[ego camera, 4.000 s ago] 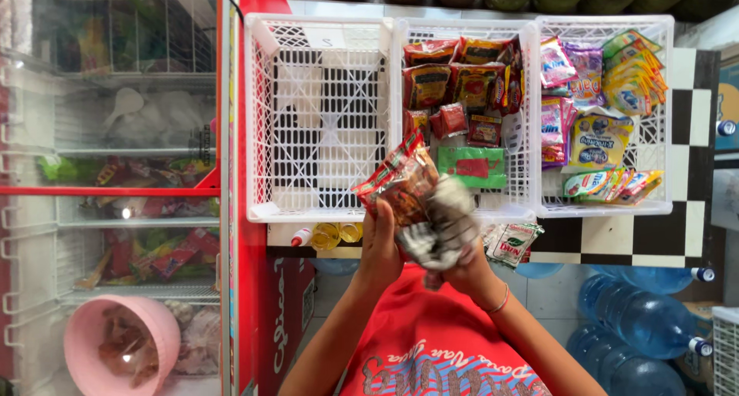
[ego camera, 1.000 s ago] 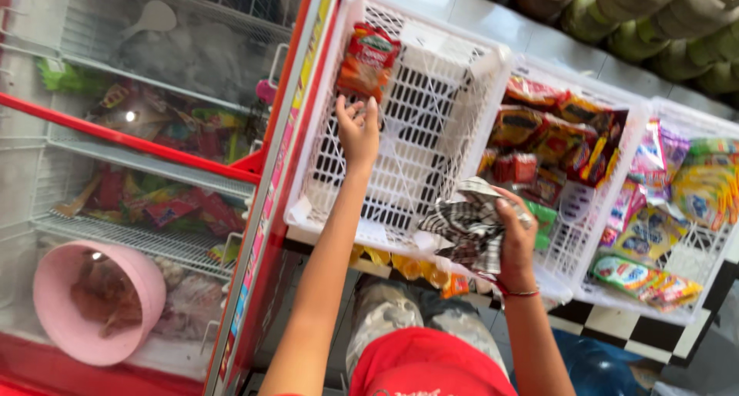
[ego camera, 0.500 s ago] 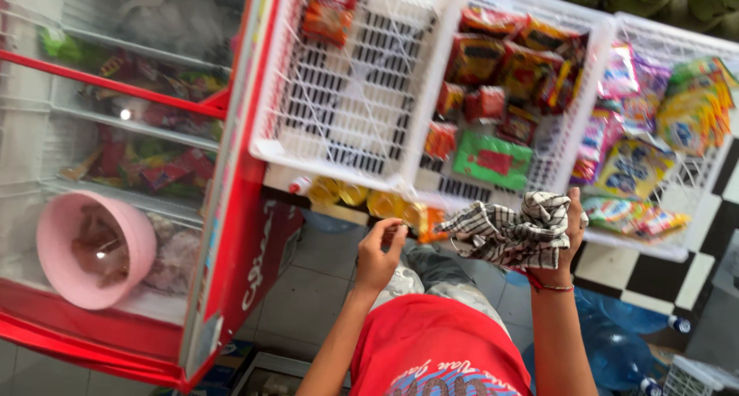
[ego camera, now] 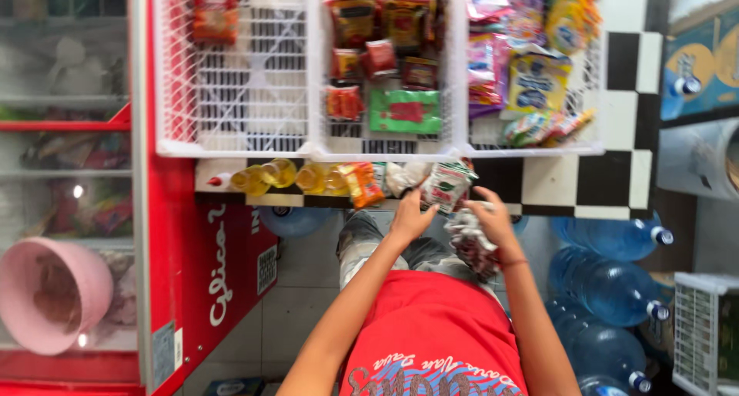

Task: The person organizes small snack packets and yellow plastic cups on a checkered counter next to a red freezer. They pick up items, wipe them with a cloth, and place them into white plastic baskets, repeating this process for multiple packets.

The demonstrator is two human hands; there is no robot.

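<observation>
White baskets (ego camera: 231, 146), red freezer (ego camera: 208, 257), pink bowl (ego camera: 50, 292), blk/wht checked floor (ego camera: 616, 177), blue bottles (ego camera: 608, 238)

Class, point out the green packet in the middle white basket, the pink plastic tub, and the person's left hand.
green packet (ego camera: 406, 111), head view, its centre
pink plastic tub (ego camera: 48, 294), head view, its rim
left hand (ego camera: 410, 217), head view, its back
</observation>
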